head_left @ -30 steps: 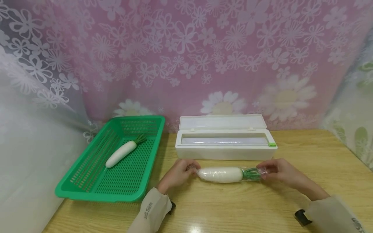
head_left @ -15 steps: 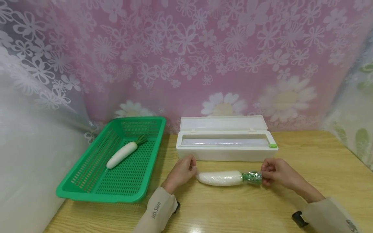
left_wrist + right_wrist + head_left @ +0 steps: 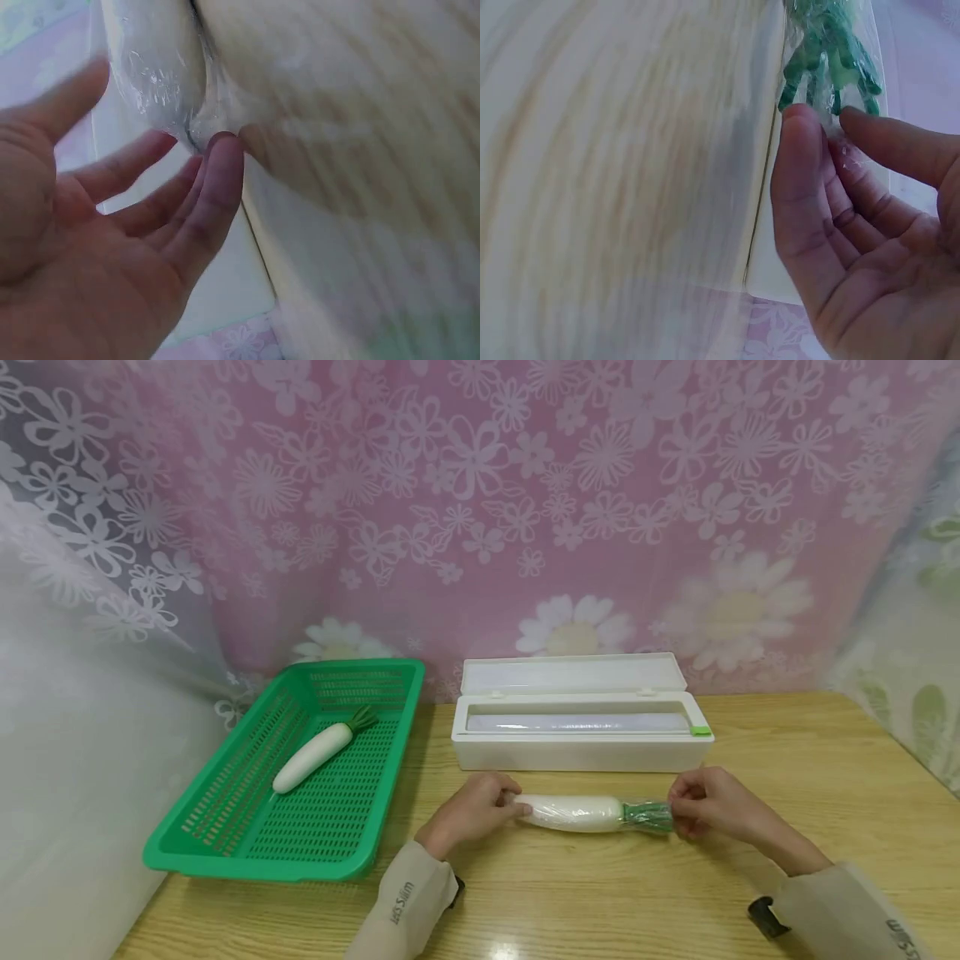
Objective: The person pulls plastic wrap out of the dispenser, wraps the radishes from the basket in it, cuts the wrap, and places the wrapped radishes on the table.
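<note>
A white radish (image 3: 573,812) with green leaf stems (image 3: 648,816) lies in clear plastic wrap on the wooden table. At its root end is my left hand (image 3: 477,814); the left wrist view shows thumb and fingers (image 3: 217,187) spread apart, with fingertips touching the gathered wrap (image 3: 214,112). Beyond the stems, my right hand (image 3: 716,806) pinches the twisted end of the plastic wrap (image 3: 832,131) between thumb and fingers. The green stems (image 3: 829,56) show through the film just past those fingertips.
Behind the radish stands a white cling film box (image 3: 585,755), its lid (image 3: 573,677) raised and a film roll (image 3: 577,723) inside. To the left, a green plastic basket (image 3: 375,827) holds an unwrapped white radish (image 3: 313,757). A floral curtain (image 3: 480,527) hangs behind.
My left hand moved away from the radish's root end, then came back right against it. My right hand stays at the leafy end. The wrapped radish shifted slightly nearer, then back.
</note>
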### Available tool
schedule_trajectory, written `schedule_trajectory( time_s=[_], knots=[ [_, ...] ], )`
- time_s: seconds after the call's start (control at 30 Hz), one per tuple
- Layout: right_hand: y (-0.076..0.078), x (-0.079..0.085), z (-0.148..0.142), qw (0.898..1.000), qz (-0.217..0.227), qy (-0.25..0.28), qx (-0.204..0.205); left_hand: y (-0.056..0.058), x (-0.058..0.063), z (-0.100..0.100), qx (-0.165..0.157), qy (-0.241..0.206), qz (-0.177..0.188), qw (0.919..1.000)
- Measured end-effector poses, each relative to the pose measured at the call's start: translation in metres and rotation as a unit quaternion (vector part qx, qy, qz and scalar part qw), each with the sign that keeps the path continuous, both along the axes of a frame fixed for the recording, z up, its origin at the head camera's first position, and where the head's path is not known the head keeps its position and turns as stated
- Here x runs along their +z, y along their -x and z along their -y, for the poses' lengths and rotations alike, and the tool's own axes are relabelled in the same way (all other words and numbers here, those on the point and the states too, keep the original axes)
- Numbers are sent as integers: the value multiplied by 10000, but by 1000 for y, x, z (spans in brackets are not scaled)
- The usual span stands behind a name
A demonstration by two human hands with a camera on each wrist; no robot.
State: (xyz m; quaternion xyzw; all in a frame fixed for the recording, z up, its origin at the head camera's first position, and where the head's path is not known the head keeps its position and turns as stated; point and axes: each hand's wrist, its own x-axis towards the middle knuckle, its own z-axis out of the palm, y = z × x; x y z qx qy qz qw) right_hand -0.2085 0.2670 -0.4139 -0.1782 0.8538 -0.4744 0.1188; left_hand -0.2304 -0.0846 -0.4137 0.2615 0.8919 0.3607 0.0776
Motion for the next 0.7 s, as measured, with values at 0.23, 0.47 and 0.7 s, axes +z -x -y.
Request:
schedule_trajectory(
  time_s=[0.23,0.47,0.7],
  knots=[
    [0,-2,0,9982,330,488,131,-2,0,-5,2,203,2,9998],
    [0,1,-11,9948,592,736,374,-5,-2,-4,37,-249,503,9984],
    [-4,6,-16,9968,404,536,-441,-8,-1,-12,-74,-663,707,9953]
  ],
)
